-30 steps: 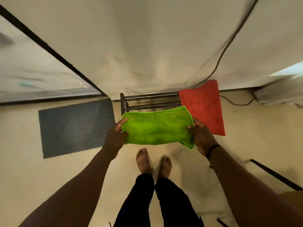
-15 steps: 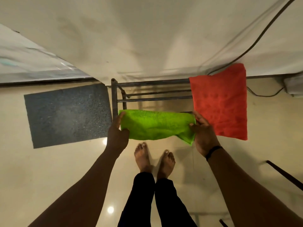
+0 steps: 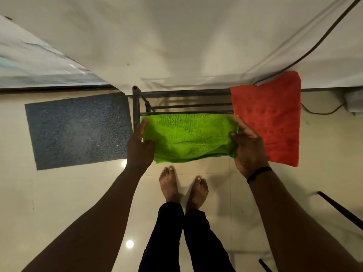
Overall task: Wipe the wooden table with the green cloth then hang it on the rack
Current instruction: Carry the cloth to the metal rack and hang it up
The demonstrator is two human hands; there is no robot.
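Observation:
The green cloth [image 3: 188, 137] is stretched flat between my two hands, its far edge lying along the nearest bar of the dark metal rack [image 3: 176, 93]. My left hand [image 3: 140, 147] pinches the cloth's left edge and my right hand [image 3: 248, 146] pinches its right edge. The rack stands against the white wall, with several horizontal bars seen from above. The wooden table is out of view.
A red cloth [image 3: 269, 116] hangs over the rack's right part, touching the green cloth's right end. A grey floor mat [image 3: 78, 128] lies to the left. A black cable [image 3: 314, 48] runs down the wall. My bare feet [image 3: 182, 185] stand just below the rack.
The cloth has moved forward onto the rack's nearest bar and now lies spread wider and flatter. Both hands kept their grip on its ends.

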